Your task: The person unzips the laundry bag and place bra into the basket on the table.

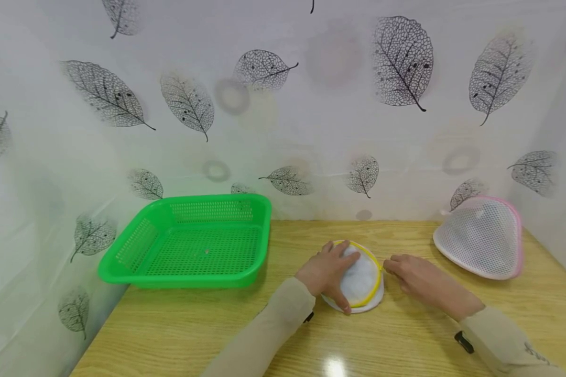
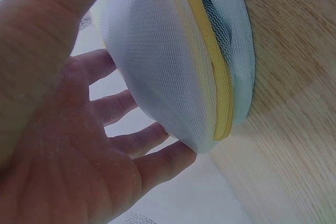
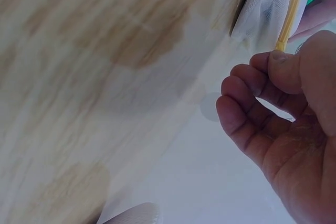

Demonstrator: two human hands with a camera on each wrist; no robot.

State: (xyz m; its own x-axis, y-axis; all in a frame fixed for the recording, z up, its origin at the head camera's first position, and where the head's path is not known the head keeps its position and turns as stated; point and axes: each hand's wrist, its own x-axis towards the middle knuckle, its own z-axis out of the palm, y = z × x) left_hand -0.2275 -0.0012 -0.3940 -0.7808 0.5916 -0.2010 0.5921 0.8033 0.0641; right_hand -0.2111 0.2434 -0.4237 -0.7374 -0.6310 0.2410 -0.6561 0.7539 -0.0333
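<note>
A round white mesh laundry bag [image 1: 358, 277] with a yellow zipper band [image 2: 212, 59] sits on the wooden table, right of centre. My left hand [image 1: 327, 269] holds it from the left, with spread fingers along the far side and the thumb at the near edge. In the left wrist view the fingertips bend against the white mesh [image 2: 152, 51]. At the bag's right side, my right hand [image 1: 420, 280] pinches the end of the yellow zipper [image 3: 293, 11] between thumb and index finger. The pull itself is mostly hidden by those fingertips.
To the left stands a green plastic basket [image 1: 259, 251] with slotted walls. A second white mesh bag [image 1: 481, 238] with pink trim lies at the back right. Behind the wooden table [image 1: 193, 324] hangs a white curtain [image 1: 311, 115] printed with leaves.
</note>
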